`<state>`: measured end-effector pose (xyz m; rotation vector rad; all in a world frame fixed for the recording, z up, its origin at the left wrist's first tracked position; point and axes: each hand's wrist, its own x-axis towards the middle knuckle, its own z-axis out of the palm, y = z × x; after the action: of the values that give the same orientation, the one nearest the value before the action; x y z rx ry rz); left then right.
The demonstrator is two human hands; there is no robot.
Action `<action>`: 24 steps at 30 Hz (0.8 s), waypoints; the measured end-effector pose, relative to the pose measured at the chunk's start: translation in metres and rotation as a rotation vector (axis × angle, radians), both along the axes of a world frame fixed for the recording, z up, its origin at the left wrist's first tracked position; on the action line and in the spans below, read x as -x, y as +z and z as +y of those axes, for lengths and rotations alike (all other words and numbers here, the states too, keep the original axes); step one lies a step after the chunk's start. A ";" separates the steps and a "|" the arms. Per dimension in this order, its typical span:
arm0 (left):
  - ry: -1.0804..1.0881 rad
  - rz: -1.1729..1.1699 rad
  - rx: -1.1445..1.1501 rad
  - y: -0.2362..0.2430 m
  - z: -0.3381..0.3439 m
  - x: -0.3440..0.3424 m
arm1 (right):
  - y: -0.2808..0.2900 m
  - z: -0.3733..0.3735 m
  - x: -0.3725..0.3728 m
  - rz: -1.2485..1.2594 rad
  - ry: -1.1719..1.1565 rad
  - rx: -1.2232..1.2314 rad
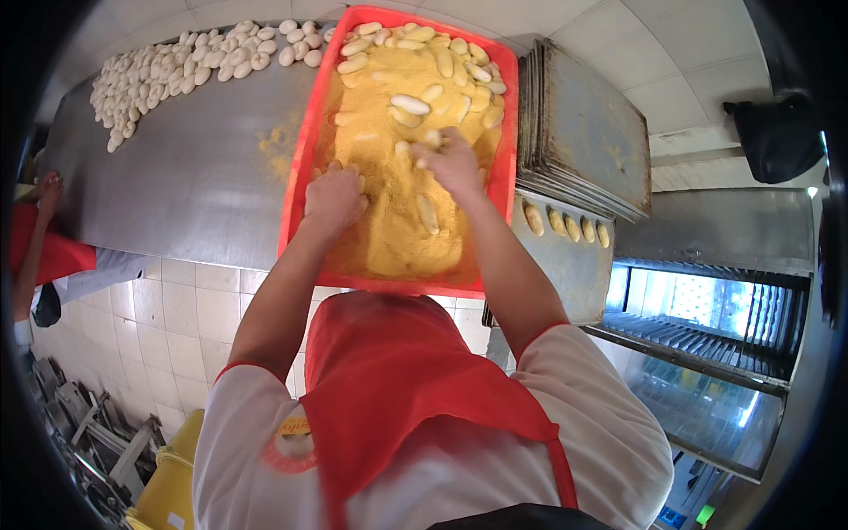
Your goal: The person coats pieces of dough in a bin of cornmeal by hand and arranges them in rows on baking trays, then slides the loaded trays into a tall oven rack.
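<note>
I'm watching the left hand [336,199] and right hand [452,168] curling their fingers among pale oval dough pieces [410,104] in yellow powder [402,252] inside a red rectangular plastic tub [508,124]; their grip I'm unable to tell.

White shirt [238,459], short sleeves, fabric looks soft and loose, shaded greyish in the folds. Left sleeve [231,415] and right sleeve [601,397] both end in thin red trim [541,336]. Red apron [397,371] over the front, plain, creased, wavy upper edge at the chest. Narrow red strap [562,473] running up from the apron's right corner. Rounded print [291,446] on shirt, left chest side: reddish ring, yellow patch, lettering blurred. Forearms bare below the sleeves; left hand [336,199] and right hand [452,168] bare too. Black piece [521,518] at bottom edge, kind unclear.
</note>
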<state>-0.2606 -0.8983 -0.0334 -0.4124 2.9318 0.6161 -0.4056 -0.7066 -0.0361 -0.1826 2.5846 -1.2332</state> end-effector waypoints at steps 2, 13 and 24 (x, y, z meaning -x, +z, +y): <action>0.001 0.127 -0.136 -0.006 -0.009 -0.010 | -0.003 -0.013 -0.004 0.007 0.213 -0.154; 0.567 0.450 -1.906 0.016 0.011 -0.071 | -0.007 0.024 -0.038 -0.089 0.244 -0.067; 0.126 0.241 -1.377 0.042 0.267 -0.033 | 0.052 0.347 -0.045 -0.190 0.012 0.442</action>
<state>-0.2273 -0.6309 0.0085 -0.3134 1.8979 2.4530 -0.3603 -0.3592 0.0160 -0.1572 2.1209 -1.7120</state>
